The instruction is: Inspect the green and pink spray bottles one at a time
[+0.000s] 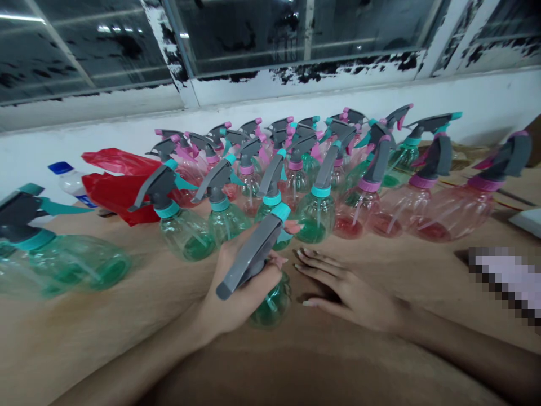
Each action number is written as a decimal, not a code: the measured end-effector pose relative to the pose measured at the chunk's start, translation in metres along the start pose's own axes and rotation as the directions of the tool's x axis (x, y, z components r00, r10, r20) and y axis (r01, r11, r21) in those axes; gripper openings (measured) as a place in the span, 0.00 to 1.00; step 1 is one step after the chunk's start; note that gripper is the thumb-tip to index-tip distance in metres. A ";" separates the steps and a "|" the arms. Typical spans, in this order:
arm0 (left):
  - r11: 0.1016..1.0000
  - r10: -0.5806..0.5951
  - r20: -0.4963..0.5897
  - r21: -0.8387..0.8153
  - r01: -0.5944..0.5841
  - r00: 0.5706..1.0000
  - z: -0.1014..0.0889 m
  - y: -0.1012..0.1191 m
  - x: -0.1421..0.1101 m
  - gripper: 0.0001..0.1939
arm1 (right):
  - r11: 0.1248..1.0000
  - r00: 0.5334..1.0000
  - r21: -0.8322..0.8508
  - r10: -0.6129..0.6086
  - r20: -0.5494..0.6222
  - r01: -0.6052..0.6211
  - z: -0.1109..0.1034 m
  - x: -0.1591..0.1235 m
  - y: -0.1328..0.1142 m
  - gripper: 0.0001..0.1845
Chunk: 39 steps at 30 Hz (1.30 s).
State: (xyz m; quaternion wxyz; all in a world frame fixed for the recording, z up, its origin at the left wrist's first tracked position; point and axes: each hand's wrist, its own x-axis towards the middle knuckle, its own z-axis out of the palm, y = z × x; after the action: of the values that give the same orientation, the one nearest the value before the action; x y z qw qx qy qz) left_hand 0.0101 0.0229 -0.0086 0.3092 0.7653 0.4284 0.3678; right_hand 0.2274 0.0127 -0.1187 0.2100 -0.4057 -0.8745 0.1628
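My left hand (240, 287) is wrapped round the neck of a green spray bottle (271, 304) with a grey and teal trigger head. The bottle stands on the wooden table, its lower part showing below my fingers. To its right, my right hand (338, 282) lies on the table with its fingers stretched out, holding nothing. Just beyond my hands are more green spray bottles, among them one with a teal collar (315, 217). A pink spray bottle (350, 211) with a pink collar stands beside that one.
Several rows of green and pink spray bottles (296, 175) fill the far side of the table (169, 316). More green bottles (80, 262) are at the left. A red plastic bag (122, 186) and a blue-capped bottle (70, 180) lie behind them. A blurred-out object (511, 282) is at the right.
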 end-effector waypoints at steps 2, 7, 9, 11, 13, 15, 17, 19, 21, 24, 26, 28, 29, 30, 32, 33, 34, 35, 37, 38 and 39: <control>1.000 -0.004 0.000 0.012 0.004 1.000 0.000 0.000 0.000 0.20 | 1.000 1.000 -0.011 0.001 0.009 -0.001 0.000 0.000 0.000 0.33; 1.000 -0.010 0.004 0.005 0.010 1.000 0.000 0.000 0.000 0.20 | 1.000 1.000 -0.019 0.002 0.016 -0.002 -0.001 0.000 -0.001 0.33; 1.000 -0.009 0.015 -0.018 0.009 1.000 0.000 0.001 0.000 0.20 | 1.000 1.000 -0.016 -0.003 0.009 0.003 -0.001 0.000 -0.001 0.32; 1.000 -0.012 0.016 -0.021 0.012 1.000 0.000 0.001 0.000 0.20 | 1.000 1.000 -0.015 -0.005 0.005 0.005 -0.001 0.000 -0.001 0.32; 1.000 -0.021 0.016 -0.011 0.021 1.000 0.000 0.001 0.000 0.20 | 1.000 1.000 -0.020 -0.002 0.008 0.002 -0.001 0.000 -0.001 0.33; 0.999 -0.028 0.022 -0.015 0.029 0.999 0.000 0.001 0.000 0.19 | 1.000 1.000 -0.029 0.004 0.013 -0.003 -0.001 0.000 -0.001 0.33; 0.999 -0.026 0.020 -0.037 0.027 0.999 0.001 0.001 -0.001 0.19 | 0.999 1.000 -0.034 0.005 0.015 -0.004 0.000 0.000 -0.001 0.33; 0.998 -0.028 0.009 -0.059 0.029 1.000 0.001 0.001 -0.001 0.18 | 0.999 1.000 -0.036 0.004 0.019 -0.004 0.000 0.000 -0.001 0.33; 0.997 -0.045 -0.009 -0.067 0.044 0.999 0.001 0.001 -0.002 0.13 | 0.999 1.000 -0.036 0.005 0.026 -0.004 -0.001 0.000 -0.001 0.33; 0.994 -0.064 -0.004 -0.084 0.063 0.998 -0.003 0.003 -0.002 0.06 | 0.999 1.000 -0.038 0.009 0.029 -0.008 -0.001 0.000 -0.001 0.33; 0.994 -0.050 0.036 -0.093 0.053 0.998 -0.006 0.004 -0.002 0.07 | 0.999 1.000 -0.036 0.011 0.026 -0.010 -0.001 0.000 -0.001 0.33; 0.996 -0.026 0.061 -0.088 0.032 0.998 -0.009 0.005 -0.003 0.10 | 0.999 1.000 -0.031 0.010 0.023 -0.010 -0.001 0.000 -0.001 0.33; 0.996 -0.020 0.055 -0.082 0.025 0.998 -0.009 0.005 -0.003 0.11 | 1.000 1.000 -0.029 0.009 0.022 -0.008 0.000 0.000 -0.001 0.33; 0.997 -0.020 0.051 -0.077 0.024 0.998 -0.009 0.005 -0.003 0.11 | 1.000 1.000 -0.028 0.007 0.022 -0.006 0.000 0.000 -0.001 0.33; 0.998 -0.024 0.052 -0.058 0.027 0.998 -0.008 0.003 -0.004 0.10 | 0.999 1.000 -0.035 0.002 0.023 -0.001 0.001 0.000 0.001 0.33; 0.999 -0.025 0.049 -0.047 0.028 0.998 -0.007 0.002 -0.004 0.09 | 0.999 1.000 -0.038 0.000 0.024 0.001 0.001 0.000 0.001 0.33; 0.999 -0.022 0.037 -0.038 0.024 0.999 -0.006 0.001 -0.004 0.08 | 0.999 1.000 -0.041 -0.002 0.023 0.003 0.002 0.000 0.001 0.33; 0.999 -0.017 0.025 -0.033 0.018 1.000 -0.004 0.000 -0.004 0.06 | 0.999 1.000 -0.041 -0.003 0.019 0.003 0.002 0.000 0.002 0.33; 1.000 -0.010 -0.011 -0.023 0.010 1.000 -0.002 -0.002 -0.004 0.04 | 0.999 1.000 -0.034 -0.004 0.010 0.004 0.002 -0.001 0.002 0.33; 1.000 -0.011 -0.022 -0.015 0.011 1.000 0.000 -0.004 -0.005 0.04 | 1.000 1.000 -0.030 -0.005 0.007 0.005 0.002 -0.001 0.002 0.34; 1.000 -0.009 -0.030 -0.003 0.009 1.000 0.001 -0.005 -0.005 0.04 | 1.000 1.000 -0.027 -0.006 0.005 0.006 0.001 -0.001 0.001 0.34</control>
State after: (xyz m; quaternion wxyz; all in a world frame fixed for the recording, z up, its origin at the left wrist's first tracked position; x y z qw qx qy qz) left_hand 0.0067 0.0204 -0.0141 0.3057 0.7571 0.4359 0.3785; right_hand 0.2279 0.0129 -0.1207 0.2027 -0.4055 -0.8784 0.1516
